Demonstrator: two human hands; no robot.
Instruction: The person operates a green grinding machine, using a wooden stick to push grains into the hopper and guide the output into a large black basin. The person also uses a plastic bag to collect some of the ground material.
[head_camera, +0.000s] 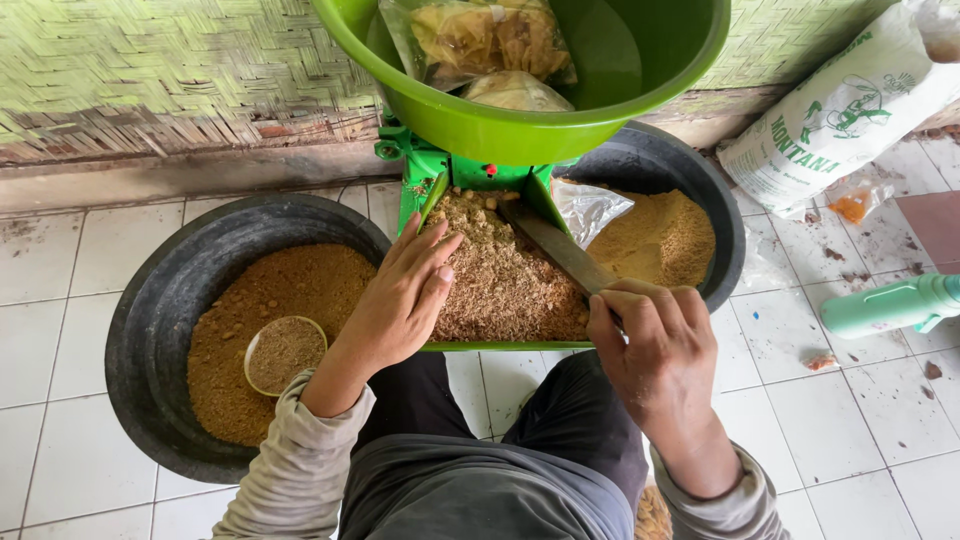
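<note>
Brown crumbs in the green tray (420, 195) are pressed by the open, flat left hand (405, 295); a knife (555, 245) is gripped by the closed right hand (655, 345).

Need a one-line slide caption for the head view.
Left hand rests on brown meal in a green tray while right hand holds a knife.

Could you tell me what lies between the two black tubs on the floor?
The head view shows the green tray heaped with coarse brown crumbs between them.
</note>
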